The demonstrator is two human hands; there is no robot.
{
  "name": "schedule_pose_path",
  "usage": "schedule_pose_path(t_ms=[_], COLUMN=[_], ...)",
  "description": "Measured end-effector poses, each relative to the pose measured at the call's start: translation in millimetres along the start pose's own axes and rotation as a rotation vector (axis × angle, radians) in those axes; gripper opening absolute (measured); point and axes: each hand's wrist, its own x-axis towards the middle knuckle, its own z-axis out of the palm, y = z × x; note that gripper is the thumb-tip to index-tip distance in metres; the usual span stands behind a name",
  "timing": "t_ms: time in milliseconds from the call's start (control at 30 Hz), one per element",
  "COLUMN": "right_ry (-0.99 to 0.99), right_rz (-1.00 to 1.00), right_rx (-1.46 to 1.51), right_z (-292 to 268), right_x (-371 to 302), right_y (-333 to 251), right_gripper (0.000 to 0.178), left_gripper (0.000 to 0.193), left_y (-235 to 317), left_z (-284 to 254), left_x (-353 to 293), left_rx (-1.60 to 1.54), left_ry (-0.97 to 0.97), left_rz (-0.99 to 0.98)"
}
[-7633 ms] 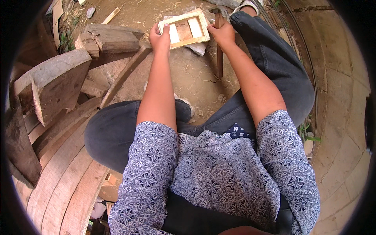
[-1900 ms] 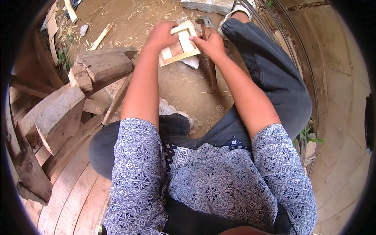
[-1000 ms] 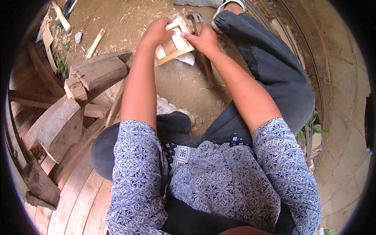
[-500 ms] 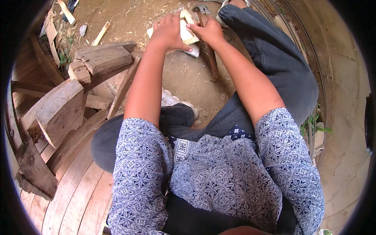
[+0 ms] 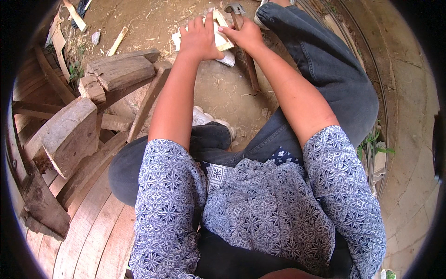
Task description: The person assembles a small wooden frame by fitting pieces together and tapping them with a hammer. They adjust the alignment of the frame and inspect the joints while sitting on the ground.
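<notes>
A small assembly of pale wooden strips (image 5: 225, 45), shaped like a frame, rests low over the ground at the top of the view. Across its left side lies my left hand (image 5: 197, 39), fingers over the wood and thumb toward the near edge. My right hand (image 5: 248, 36) grips the right edge with the thumb on top; its other fingers are mostly hidden. Passing beneath my right hand is a claw hammer (image 5: 252, 74), its metal head beyond the hand and its wooden handle pointing back toward me. A whitish stone-like lump (image 5: 227, 59) shows under the frame's near edge.
Heavy curved timber pieces (image 5: 69, 128) are heaped on the left, above wooden slats (image 5: 93, 237). Wood offcuts (image 5: 118, 41) and shavings litter the dirt floor. My bent legs (image 5: 334, 79) flank the work area. Long thin rods (image 5: 382, 93) run along the right.
The frame and both hands have shifted very slightly in view. My grip on the wood looks the same, and the hammer keeps its place beneath my right hand.
</notes>
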Motion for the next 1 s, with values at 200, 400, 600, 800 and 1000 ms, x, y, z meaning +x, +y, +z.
schedule_pose_path(t_ms=[200,400,600,800,1000], right_ry=[0.015,0.128,0.151,0.047,0.073], right_rz=[-0.025,-0.009,-0.094,-0.013,-0.067], right_rx=[0.012,0.086,0.128,0.157,0.039], right_z=[2,-4,-12,-11,-10], right_x=[-1,3,8,-2,-4], right_y=[-1,9,23,19,19], right_gripper=[0.084,0.074,0.048,0.043,0.043], left_gripper=[0.132,0.133,0.133,0.132,0.131], left_y=[-2,0,-3,-5,-6], left_z=[1,0,6,8,9], left_x=[0,1,5,4,1], left_rx=[-0.050,-0.023,-0.031,-0.049,-0.054], left_ry=[-0.010,-0.064,-0.063,-0.040,-0.011], left_rz=[-0.013,-0.031,-0.028,-0.008,-0.003])
